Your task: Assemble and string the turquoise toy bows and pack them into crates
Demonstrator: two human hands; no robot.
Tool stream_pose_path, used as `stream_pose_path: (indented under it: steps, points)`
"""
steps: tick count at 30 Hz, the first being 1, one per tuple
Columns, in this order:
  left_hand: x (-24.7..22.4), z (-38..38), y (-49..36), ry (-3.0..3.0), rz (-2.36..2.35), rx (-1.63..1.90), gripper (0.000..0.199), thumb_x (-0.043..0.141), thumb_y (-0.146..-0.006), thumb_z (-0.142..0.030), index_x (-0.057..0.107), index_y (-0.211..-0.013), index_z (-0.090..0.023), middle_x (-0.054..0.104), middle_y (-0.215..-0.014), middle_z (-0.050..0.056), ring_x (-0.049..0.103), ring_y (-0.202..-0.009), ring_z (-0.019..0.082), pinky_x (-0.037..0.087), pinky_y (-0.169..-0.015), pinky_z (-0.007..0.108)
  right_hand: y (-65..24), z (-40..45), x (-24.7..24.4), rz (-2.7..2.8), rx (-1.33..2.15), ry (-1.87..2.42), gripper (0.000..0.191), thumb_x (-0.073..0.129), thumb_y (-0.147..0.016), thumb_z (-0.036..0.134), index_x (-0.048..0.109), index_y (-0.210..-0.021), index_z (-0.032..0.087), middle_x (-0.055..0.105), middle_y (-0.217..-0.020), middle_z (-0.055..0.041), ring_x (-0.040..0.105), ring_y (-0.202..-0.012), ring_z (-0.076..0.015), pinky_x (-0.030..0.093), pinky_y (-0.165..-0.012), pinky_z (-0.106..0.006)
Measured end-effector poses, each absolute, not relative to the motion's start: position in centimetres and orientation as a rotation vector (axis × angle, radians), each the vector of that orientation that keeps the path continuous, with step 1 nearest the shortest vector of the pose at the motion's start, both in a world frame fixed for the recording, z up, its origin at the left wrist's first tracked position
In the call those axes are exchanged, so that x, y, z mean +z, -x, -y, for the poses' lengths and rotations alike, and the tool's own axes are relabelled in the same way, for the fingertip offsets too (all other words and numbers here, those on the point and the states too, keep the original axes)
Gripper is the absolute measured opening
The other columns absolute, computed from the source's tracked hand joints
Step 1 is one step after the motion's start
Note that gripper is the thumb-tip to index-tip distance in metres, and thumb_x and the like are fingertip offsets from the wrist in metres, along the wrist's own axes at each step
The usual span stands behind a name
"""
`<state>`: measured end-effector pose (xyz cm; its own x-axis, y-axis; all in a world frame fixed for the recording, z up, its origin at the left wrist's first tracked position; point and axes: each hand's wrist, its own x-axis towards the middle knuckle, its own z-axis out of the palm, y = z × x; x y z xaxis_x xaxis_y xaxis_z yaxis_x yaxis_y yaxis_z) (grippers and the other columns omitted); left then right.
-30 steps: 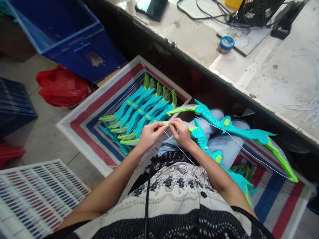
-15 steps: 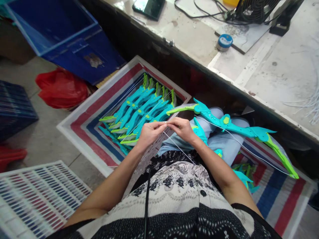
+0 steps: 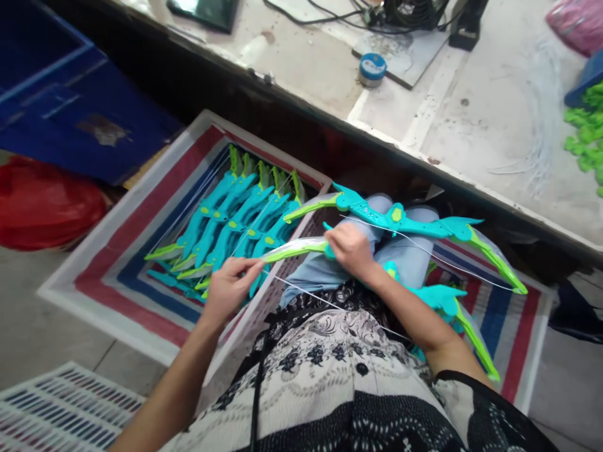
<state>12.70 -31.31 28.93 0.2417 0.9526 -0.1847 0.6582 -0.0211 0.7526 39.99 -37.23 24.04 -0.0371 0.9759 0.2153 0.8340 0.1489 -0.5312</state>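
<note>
Across my lap lie two toy bows, teal in the middle with green and grey limbs. My right hand [image 3: 349,248] is closed round the nearer bow [image 3: 438,296], by the joint of its left limb. At that limb's tip, my left hand [image 3: 234,285] pinches the end, where a white string [image 3: 311,294] runs off to the right. The farther bow [image 3: 414,223] rests over my knees with its own thin string hanging slack. Several similar bows [image 3: 235,216] lie in rows in the striped crate [image 3: 155,333] to the left.
A worktable [image 3: 320,81] runs along the far side, with a round blue-lidded tin [image 3: 372,68], a fan [image 3: 414,11], loose white strings [image 3: 537,144] and green parts [image 3: 586,135]. Left are a blue bin [image 3: 117,135], a red bag [image 3: 44,204] and a white basket [image 3: 70,408].
My hands, together before, have moved apart. My right hand has taken hold of the nearer bow, which is now lifted out beside my left hand. The view has shifted right.
</note>
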Motion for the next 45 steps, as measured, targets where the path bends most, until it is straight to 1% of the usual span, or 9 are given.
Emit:
stream_pose_path:
  steps: [8,14,19,27,30,33,37,41,45]
  points:
    - [33.5,27.1,-16.1,-2.108,-1.561,0.573,0.034,0.062,-0.084,-0.055,0.074,-0.077,-0.024,0.073,-0.083,0.009,0.067,-0.086,0.030,0.052,-0.080,0.042,-53.4,41.7,22.4,1.825,0.156,2.399,0.071,0.057,-0.090,0.057,0.047,-0.146,0.014,0.050,-0.143,-0.0212,0.037,-0.136,-0.0399,0.018,-0.113,-0.066]
    - [29.0,26.1,-32.0,-2.512,-0.979,-0.510,0.040,0.048,-0.092,-0.021,0.065,-0.127,-0.018,0.074,-0.100,0.015,0.070,-0.093,0.028,0.053,-0.080,0.037,-53.4,41.1,21.9,1.886,0.310,2.458,0.081,0.057,-0.089,0.059,0.036,-0.154,0.014,0.052,-0.140,-0.0233,0.049,-0.123,-0.0375,0.024,-0.111,-0.062]
    - [24.4,24.5,-36.6,-2.597,-0.826,-0.736,0.033,0.041,-0.090,-0.012,0.072,-0.100,-0.008,0.072,-0.100,0.023,0.069,-0.099,0.034,0.051,-0.085,0.042,-53.3,41.4,22.1,1.862,0.306,2.539,0.078,0.050,-0.093,0.061,0.036,-0.155,0.016,0.059,-0.127,-0.0210,0.052,-0.112,-0.0349,0.028,-0.106,-0.053]
    - [29.7,25.3,-33.8,-1.410,-0.649,0.163,0.045,0.064,-0.077,-0.049,0.048,-0.048,-0.018,0.072,-0.106,0.011,0.065,-0.101,0.026,0.055,-0.087,0.040,-54.4,41.2,24.1,1.798,0.623,2.549,0.088,0.038,-0.090,0.076,0.033,-0.157,0.018,0.063,-0.118,-0.0200,0.055,-0.111,-0.0352,0.034,-0.097,-0.050]
    - [31.8,27.9,-34.9,-0.971,-0.651,0.402,0.063,0.068,-0.074,-0.059,0.029,-0.044,-0.021,0.066,-0.074,0.008,0.065,-0.088,0.025,0.054,-0.092,0.048,-55.1,40.6,25.1,1.757,0.827,2.521,0.080,0.033,-0.095,0.071,0.033,-0.157,0.021,0.062,-0.126,-0.0211,0.055,-0.120,-0.0376,0.037,-0.099,-0.053]
    - [32.3,29.7,-36.2,-0.806,-0.705,0.431,0.061,0.064,-0.077,-0.068,0.035,-0.049,-0.022,0.048,-0.053,0.000,0.060,-0.066,0.019,0.056,-0.089,0.049,-56.8,40.6,25.7,1.811,1.077,2.368,0.086,0.039,-0.091,0.074,0.030,-0.158,0.022,0.045,-0.151,-0.0229,0.042,-0.139,-0.0402,0.035,-0.108,-0.057]
    - [31.7,30.1,-35.8,-0.708,-0.729,0.404,0.042,0.083,-0.068,-0.053,0.067,-0.087,-0.019,0.064,-0.068,0.000,0.068,-0.074,0.018,0.057,-0.083,0.038,-59.8,41.4,25.9,1.871,1.252,2.083,0.100,0.054,-0.080,0.079,0.031,-0.158,0.022,0.034,-0.161,-0.0179,0.033,-0.149,-0.0344,0.037,-0.114,-0.049]
    - [31.8,29.8,-33.9,-0.781,-0.689,0.435,0.083,0.087,-0.068,-0.042,0.048,-0.138,-0.025,0.071,-0.072,-0.002,0.067,-0.066,0.014,0.056,-0.074,0.031,-58.9,40.7,25.3,1.856,0.890,2.084,0.093,0.066,-0.078,0.069,0.037,-0.155,0.026,0.037,-0.159,-0.0144,0.037,-0.146,-0.0318,0.035,-0.116,-0.050]
    - [32.1,29.9,-33.6,-0.831,-0.659,0.445,0.060,0.086,-0.069,-0.045,0.059,-0.116,-0.020,0.069,-0.064,-0.002,0.050,-0.045,0.008,0.049,-0.058,0.025,-53.4,38.0,24.1,1.950,0.477,2.240,0.068,0.071,-0.086,0.041,0.050,-0.146,0.016,0.062,-0.129,-0.0195,0.053,-0.123,-0.0326,0.034,-0.112,-0.055]
